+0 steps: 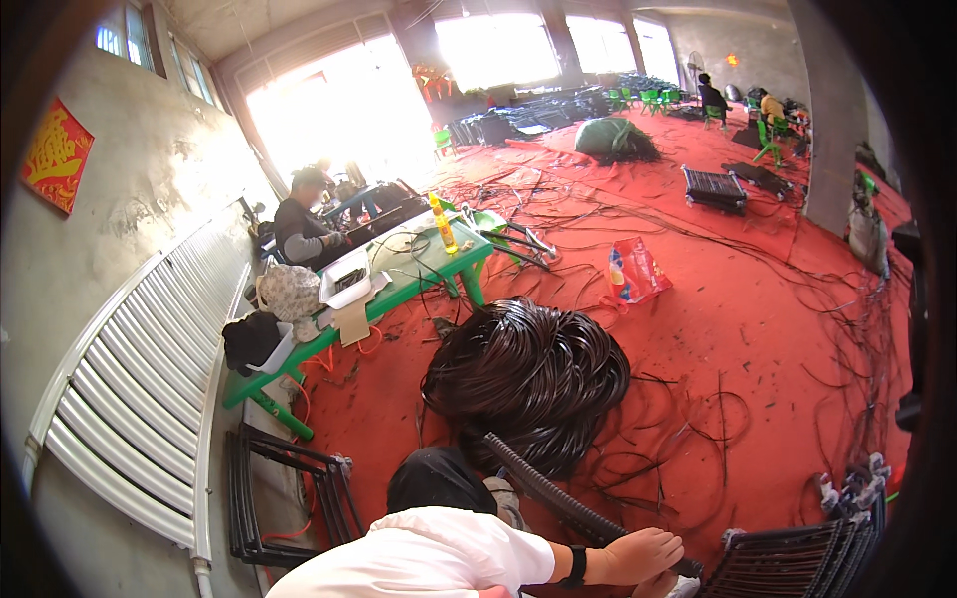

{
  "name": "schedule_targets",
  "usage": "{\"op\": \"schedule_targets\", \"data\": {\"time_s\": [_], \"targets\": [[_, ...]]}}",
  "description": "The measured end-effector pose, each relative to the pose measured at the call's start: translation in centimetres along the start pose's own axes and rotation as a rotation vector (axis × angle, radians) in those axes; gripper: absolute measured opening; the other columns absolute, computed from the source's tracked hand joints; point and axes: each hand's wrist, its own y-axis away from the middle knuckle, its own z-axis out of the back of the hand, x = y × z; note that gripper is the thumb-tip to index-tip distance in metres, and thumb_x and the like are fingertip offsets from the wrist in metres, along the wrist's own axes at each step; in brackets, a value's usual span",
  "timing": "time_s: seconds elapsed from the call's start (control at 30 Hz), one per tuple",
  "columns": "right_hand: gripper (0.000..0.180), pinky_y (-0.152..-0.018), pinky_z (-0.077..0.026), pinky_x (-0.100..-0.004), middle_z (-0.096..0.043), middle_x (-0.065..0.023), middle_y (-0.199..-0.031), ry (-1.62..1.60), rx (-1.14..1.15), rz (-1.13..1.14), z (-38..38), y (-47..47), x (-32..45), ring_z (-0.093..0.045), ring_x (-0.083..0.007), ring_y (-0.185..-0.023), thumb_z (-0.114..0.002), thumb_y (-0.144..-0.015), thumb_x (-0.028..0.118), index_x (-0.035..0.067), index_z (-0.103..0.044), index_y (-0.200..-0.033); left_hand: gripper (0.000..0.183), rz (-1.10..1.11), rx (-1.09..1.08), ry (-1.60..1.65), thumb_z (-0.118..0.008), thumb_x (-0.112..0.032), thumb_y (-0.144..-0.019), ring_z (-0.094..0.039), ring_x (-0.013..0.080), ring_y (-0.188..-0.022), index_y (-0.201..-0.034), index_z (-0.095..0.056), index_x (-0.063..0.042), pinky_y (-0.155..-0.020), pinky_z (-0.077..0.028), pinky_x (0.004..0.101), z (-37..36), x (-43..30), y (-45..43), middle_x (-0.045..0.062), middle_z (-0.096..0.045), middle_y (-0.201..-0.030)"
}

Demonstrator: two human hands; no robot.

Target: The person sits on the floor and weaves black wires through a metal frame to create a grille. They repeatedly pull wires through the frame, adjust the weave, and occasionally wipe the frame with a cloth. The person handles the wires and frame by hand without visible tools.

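My left hand [643,557], with a black watch on its wrist, lies over a dark ribbed bar [553,493] wrapped in strip. The bar runs from beside my knee to the bottom right, and its far end shows past my fingers. Just below, at the picture's lower edge, a small part of my right hand [653,586] is visible; most of it is cut off. In front of my dark-trousered knee [437,478] sits a large coil of glossy dark brown strip [527,366] on the red floor covering [718,321].
Black frames [792,560] with wrapped bars stand at right, and dark frames [291,493] lean at left. A green table [404,280] bears a white tray [347,278] and a yellow bottle [442,224]. Loose strips [673,441] litter the floor. A person [303,224] sits behind the table.
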Motion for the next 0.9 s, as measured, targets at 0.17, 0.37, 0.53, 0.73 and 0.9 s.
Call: {"op": "schedule_targets", "data": {"time_s": [0.17, 0.37, 0.53, 0.73, 0.9], "targets": [[0.027, -0.065, -0.048, -0.0380, -0.065, -0.0123, -0.077, 0.016, 0.002, 0.008, -0.5, -0.4, -0.5, -0.063, -0.0241, -0.074, -0.059, -0.098, 0.014, -0.008, -0.064, -0.083, 0.014, 0.012, -0.018, -0.004, -0.056, -0.019, -0.086, -0.060, 0.0157, -0.090, -0.096, -0.058, -0.009, -0.080, -0.048, 0.0276, -0.1, 0.0, -0.2, 0.001, -0.057, -0.096], [0.027, -0.065, -0.047, -0.0391, -0.065, -0.0137, -0.077, 0.038, 0.009, 0.024, -1.2, -0.8, -0.7, -0.063, -0.0256, -0.074, -0.059, -0.097, 0.014, -0.008, -0.064, -0.082, 0.015, -0.005, -0.044, -0.028, -0.056, -0.019, -0.086, -0.060, 0.0155, -0.091, -0.097, -0.058, -0.009, -0.081, -0.048, 0.0276, 0.0, 0.1, -0.3, 0.001, -0.058, -0.096], [0.027, -0.065, -0.047, -0.0399, -0.065, -0.0149, -0.077, 0.040, 0.008, 0.027, -1.2, -0.8, -1.0, -0.063, -0.0268, -0.074, -0.059, -0.097, 0.014, -0.008, -0.064, -0.082, 0.014, -0.005, -0.020, -0.008, -0.056, -0.019, -0.087, -0.059, 0.0158, -0.090, -0.096, -0.057, -0.009, -0.081, -0.048, 0.0274, 0.0, 0.2, -0.2, 0.001, -0.057, -0.094], [0.027, -0.065, -0.047, -0.0410, -0.065, -0.0162, -0.077, 0.041, -0.002, 0.024, -0.9, -0.5, -1.2, -0.063, -0.0283, -0.074, -0.059, -0.096, 0.014, -0.008, -0.064, -0.082, 0.013, 0.003, 0.005, -0.012, -0.056, -0.020, -0.087, -0.058, 0.0160, -0.087, -0.095, -0.056, -0.010, -0.078, -0.047, 0.0274, 0.0, 0.1, -0.2, 0.001, -0.056, -0.093], [0.027, -0.066, -0.047, -0.0418, -0.065, -0.0174, -0.077, 0.054, -0.007, 0.029, -0.6, -0.3, -1.4, -0.063, -0.0296, -0.074, -0.059, -0.096, 0.014, -0.008, -0.064, -0.082, 0.011, 0.023, 0.000, 0.009, -0.057, -0.019, -0.086, -0.059, 0.0168, -0.088, -0.093, -0.056, -0.010, -0.077, -0.047, 0.0277, -0.2, 0.1, -0.2, 0.001, -0.056, -0.091]]}}
